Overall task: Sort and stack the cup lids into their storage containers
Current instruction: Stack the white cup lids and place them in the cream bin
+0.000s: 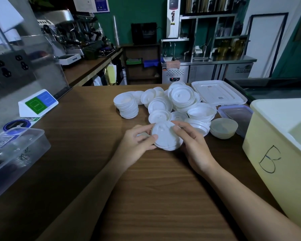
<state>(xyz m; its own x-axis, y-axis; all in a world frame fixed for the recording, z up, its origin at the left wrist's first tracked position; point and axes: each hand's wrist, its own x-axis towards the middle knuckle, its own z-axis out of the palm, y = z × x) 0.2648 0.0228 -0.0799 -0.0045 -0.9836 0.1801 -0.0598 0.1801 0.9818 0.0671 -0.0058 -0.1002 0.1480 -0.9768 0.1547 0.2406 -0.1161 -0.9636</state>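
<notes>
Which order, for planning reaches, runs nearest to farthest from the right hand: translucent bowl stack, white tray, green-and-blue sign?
1. Translucent bowl stack, just right of the right hand.
2. White tray, behind the lid pile.
3. Green-and-blue sign, far left.

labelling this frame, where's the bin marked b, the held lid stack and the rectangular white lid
bin marked B (261, 136), head view, front wall above the letter
held lid stack (165, 136), head view, top lid's face
rectangular white lid (217, 93), head view, its flat middle
</notes>
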